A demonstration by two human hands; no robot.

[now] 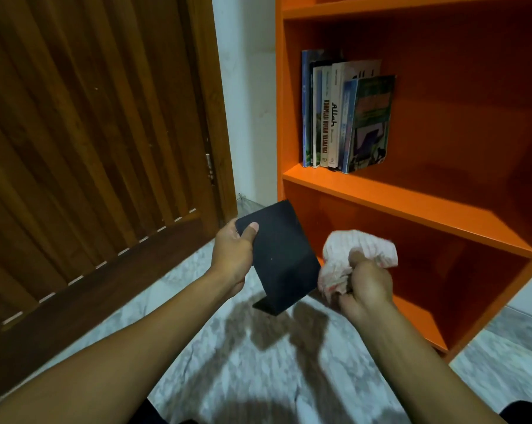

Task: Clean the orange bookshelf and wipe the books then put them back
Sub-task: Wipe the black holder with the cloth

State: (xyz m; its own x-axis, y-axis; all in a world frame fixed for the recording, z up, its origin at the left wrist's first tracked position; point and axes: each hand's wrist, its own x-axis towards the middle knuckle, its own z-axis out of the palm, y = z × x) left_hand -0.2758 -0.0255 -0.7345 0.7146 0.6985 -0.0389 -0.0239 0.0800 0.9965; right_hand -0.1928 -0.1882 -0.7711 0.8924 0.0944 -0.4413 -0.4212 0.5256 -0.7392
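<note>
Two hands are busy in front of me. My left hand (232, 252) pinches the upper corner of a black bookend (281, 255), thumb on its face and fingers behind, holding it up above the floor with its small foot pointing down toward me. My right hand (365, 289) is curled tight around a bunched pale cloth (355, 255), which sits just beside the bookend's right edge; I cannot tell whether it actually touches.

I judge the step in hand to be wiping this bookend. To do it well I would keep the left grip firm at the corner so the plate does not swing, press the cloth flat against the face and draw it in long strokes toward the foot, then turn the piece over for the back and the underside.

Several books (347, 117) stand upright at the left end of the middle shelf of the orange bookshelf (411, 203), the outermost one leaning slightly against its neighbours. That shelf's right half is bare, and so is the compartment below. Pale marbled floor (228, 347) lies under my arms, carrying their shadows. A dark wooden slatted door (90, 148) fills the left, with a strip of white wall (243, 87) between it and the bookshelf.
</note>
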